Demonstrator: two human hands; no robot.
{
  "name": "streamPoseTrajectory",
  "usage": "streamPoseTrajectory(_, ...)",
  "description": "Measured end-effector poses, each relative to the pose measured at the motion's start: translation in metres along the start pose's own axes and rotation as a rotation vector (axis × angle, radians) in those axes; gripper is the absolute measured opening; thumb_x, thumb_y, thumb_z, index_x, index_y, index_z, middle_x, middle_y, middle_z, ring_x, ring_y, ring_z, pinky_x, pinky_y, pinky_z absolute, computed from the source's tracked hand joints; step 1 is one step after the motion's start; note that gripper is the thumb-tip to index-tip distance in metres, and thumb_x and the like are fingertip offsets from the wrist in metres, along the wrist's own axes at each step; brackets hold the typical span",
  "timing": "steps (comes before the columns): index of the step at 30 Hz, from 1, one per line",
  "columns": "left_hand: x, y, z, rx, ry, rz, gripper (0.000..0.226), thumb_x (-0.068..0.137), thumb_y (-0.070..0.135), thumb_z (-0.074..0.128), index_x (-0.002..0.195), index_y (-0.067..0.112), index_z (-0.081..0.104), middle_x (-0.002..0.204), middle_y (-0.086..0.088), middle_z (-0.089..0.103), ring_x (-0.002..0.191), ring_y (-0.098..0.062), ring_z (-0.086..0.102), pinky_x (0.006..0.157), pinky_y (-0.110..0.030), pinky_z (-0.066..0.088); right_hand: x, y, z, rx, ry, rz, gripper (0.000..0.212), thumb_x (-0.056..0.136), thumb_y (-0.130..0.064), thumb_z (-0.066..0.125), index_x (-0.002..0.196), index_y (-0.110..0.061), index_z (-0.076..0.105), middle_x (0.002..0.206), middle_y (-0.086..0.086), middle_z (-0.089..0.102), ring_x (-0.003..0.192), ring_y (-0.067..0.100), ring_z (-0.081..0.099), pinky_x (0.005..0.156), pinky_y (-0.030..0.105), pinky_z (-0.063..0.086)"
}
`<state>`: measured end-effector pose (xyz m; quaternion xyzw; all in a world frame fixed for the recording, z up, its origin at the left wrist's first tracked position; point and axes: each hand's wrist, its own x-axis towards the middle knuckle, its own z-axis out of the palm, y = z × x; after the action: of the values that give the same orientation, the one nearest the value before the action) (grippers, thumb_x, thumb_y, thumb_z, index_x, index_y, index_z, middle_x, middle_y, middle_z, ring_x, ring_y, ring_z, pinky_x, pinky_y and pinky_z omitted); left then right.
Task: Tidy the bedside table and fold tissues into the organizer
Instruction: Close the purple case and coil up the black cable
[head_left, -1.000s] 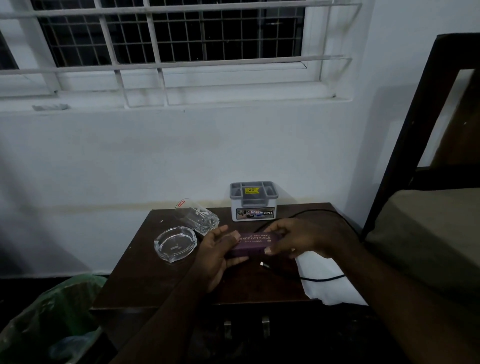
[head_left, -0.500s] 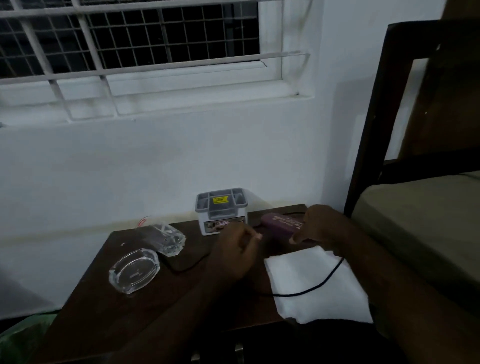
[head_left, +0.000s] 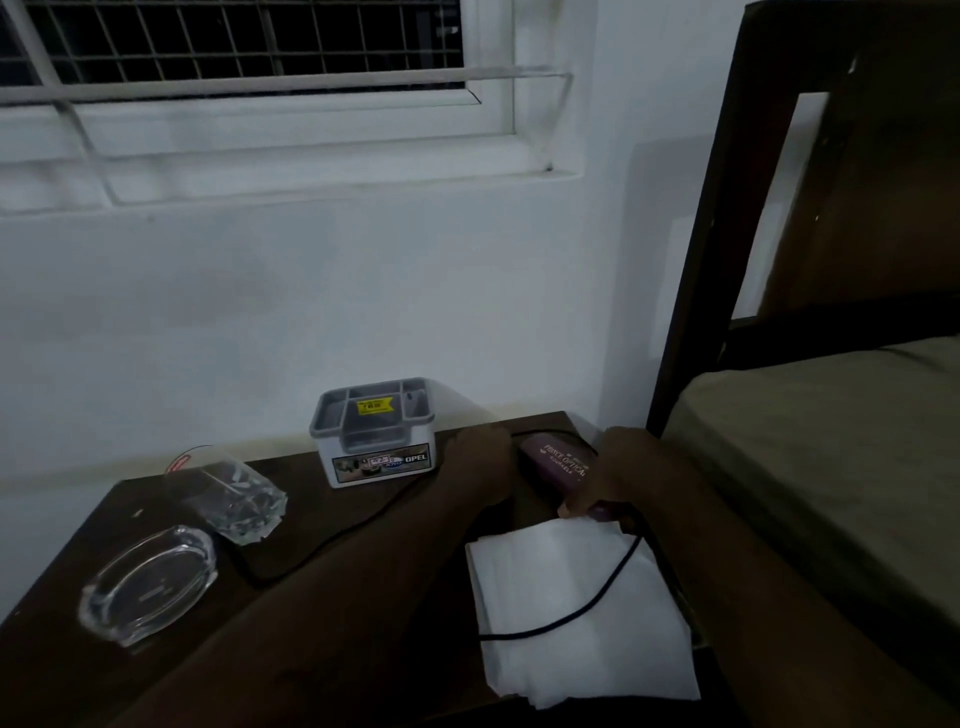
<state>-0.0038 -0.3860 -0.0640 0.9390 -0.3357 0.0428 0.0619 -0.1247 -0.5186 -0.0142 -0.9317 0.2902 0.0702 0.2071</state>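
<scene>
A maroon glasses case (head_left: 556, 463) lies at the back right of the dark wooden bedside table (head_left: 363, 566). My right hand (head_left: 618, 478) grips its near end. My left hand (head_left: 480, 462) rests just left of the case, beside the grey and white organizer (head_left: 375, 432) that stands against the wall; its fingers are hard to make out in the dim light. A stack of white tissues (head_left: 576, 608) lies at the table's front right, partly over the edge. A black cable (head_left: 587, 605) runs across the tissues.
A glass tumbler (head_left: 231, 496) lies on its side at the table's left, with a glass ashtray (head_left: 148, 582) in front of it. The bed's dark frame (head_left: 696, 291) and mattress (head_left: 821, 467) stand close on the right. A white wall rises behind.
Both hands carried the glasses case from the table's front middle to its back right corner. The left hand let go of it and now sits beside it. The view shifted right.
</scene>
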Motion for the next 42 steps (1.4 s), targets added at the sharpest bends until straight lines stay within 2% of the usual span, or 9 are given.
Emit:
streamPoseTrajectory(6, -0.005, -0.003, -0.01, -0.078, 0.136, 0.119, 0.03, 0.091, 0.022, 0.052, 0.117, 0.009, 0.055, 0.128, -0.014, 0.048, 0.109, -0.036, 0.053, 0.088, -0.043, 0.044, 0.0, -0.012, 0.012, 0.019, 0.074, -0.05, 0.093, 0.043, -0.055, 0.089, 0.117, -0.007, 0.057, 0.095, 0.005, 0.068, 0.088, 0.022, 0.068, 0.08, 0.041, 0.059)
streamPoseTrajectory(16, -0.043, -0.007, -0.035, -0.179, 0.209, 0.272, 0.034, 0.09, 0.022, 0.055, 0.122, 0.012, 0.055, 0.127, -0.01, 0.051, 0.1, -0.034, 0.06, 0.082, -0.039, 0.049, 0.008, -0.033, 0.031, 0.089, 0.205, -0.106, 0.076, 0.073, -0.052, 0.071, 0.133, -0.013, 0.046, 0.128, 0.01, 0.059, 0.117, 0.028, 0.057, 0.091, 0.034, 0.046)
streamPoseTrajectory(22, -0.061, -0.013, -0.056, -0.281, 0.135, 0.346, 0.039, 0.091, 0.015, 0.059, 0.128, 0.004, 0.053, 0.133, -0.014, 0.05, 0.117, -0.029, 0.054, 0.103, -0.041, 0.04, -0.017, -0.035, 0.007, 0.085, 0.176, -0.063, 0.09, 0.056, -0.073, 0.073, 0.122, -0.015, 0.054, 0.118, 0.009, 0.064, 0.106, 0.028, 0.063, 0.09, 0.04, 0.053)
streamPoseTrajectory(26, -0.075, -0.016, -0.081, -0.404, 0.221, 0.422, 0.038, 0.084, 0.002, 0.066, 0.12, -0.008, 0.058, 0.125, -0.021, 0.058, 0.117, -0.029, 0.054, 0.098, -0.009, 0.031, -0.044, -0.046, -0.026, -0.016, 0.587, -0.197, 0.045, 0.074, -0.044, 0.072, 0.106, -0.019, 0.052, 0.108, 0.005, 0.061, 0.099, 0.029, 0.062, 0.08, 0.041, 0.054)
streamPoseTrajectory(28, -0.09, -0.018, -0.093, -0.384, 0.313, 0.535, 0.033, 0.084, 0.006, 0.063, 0.115, -0.003, 0.063, 0.12, -0.018, 0.061, 0.113, -0.023, 0.054, 0.096, -0.017, 0.035, -0.055, -0.054, -0.033, -0.077, 0.708, -0.414, 0.042, 0.075, -0.032, 0.072, 0.109, -0.024, 0.05, 0.11, 0.0, 0.057, 0.102, 0.026, 0.057, 0.081, 0.04, 0.05)
streamPoseTrajectory(30, -0.103, -0.02, -0.1, -0.431, 0.414, 0.636, 0.022, 0.085, -0.001, 0.057, 0.105, 0.002, 0.065, 0.109, -0.014, 0.063, 0.103, -0.018, 0.055, 0.091, -0.026, 0.042, -0.066, -0.058, -0.037, -0.02, 0.574, -0.577, 0.037, 0.075, -0.028, 0.073, 0.109, -0.028, 0.058, 0.107, -0.005, 0.06, 0.101, 0.019, 0.058, 0.085, 0.039, 0.049)
streamPoseTrajectory(33, -0.115, -0.03, -0.106, -0.577, 0.502, 0.503, 0.022, 0.086, -0.004, 0.051, 0.095, 0.015, 0.057, 0.099, -0.003, 0.059, 0.09, -0.011, 0.055, 0.076, -0.024, 0.046, -0.077, -0.062, -0.049, 0.255, 0.329, -0.693, 0.008, 0.074, -0.027, 0.077, 0.079, -0.026, 0.071, 0.077, -0.009, 0.069, 0.075, 0.007, 0.064, 0.072, 0.028, 0.051)
streamPoseTrajectory(35, -0.122, -0.041, -0.106, -0.645, 0.508, 0.361, 0.025, 0.088, 0.005, 0.054, 0.098, 0.027, 0.049, 0.1, 0.004, 0.057, 0.089, -0.008, 0.057, 0.073, -0.029, 0.051, -0.082, -0.064, -0.056, 0.375, 0.303, -0.745, 0.011, 0.074, -0.035, 0.078, 0.072, -0.026, 0.072, 0.069, -0.009, 0.07, 0.063, 0.001, 0.062, 0.062, 0.02, 0.048)
streamPoseTrajectory(42, -0.157, -0.106, -0.095, -0.909, 0.458, 0.065, 0.011, 0.1, 0.02, 0.046, 0.1, 0.022, 0.056, 0.077, 0.003, 0.066, 0.063, -0.012, 0.062, 0.06, -0.031, 0.05, -0.094, -0.083, -0.065, 0.99, 0.546, -0.691, 0.01, 0.084, -0.034, 0.071, 0.084, -0.024, 0.071, 0.072, -0.009, 0.064, 0.054, 0.004, 0.058, 0.054, 0.017, 0.049)
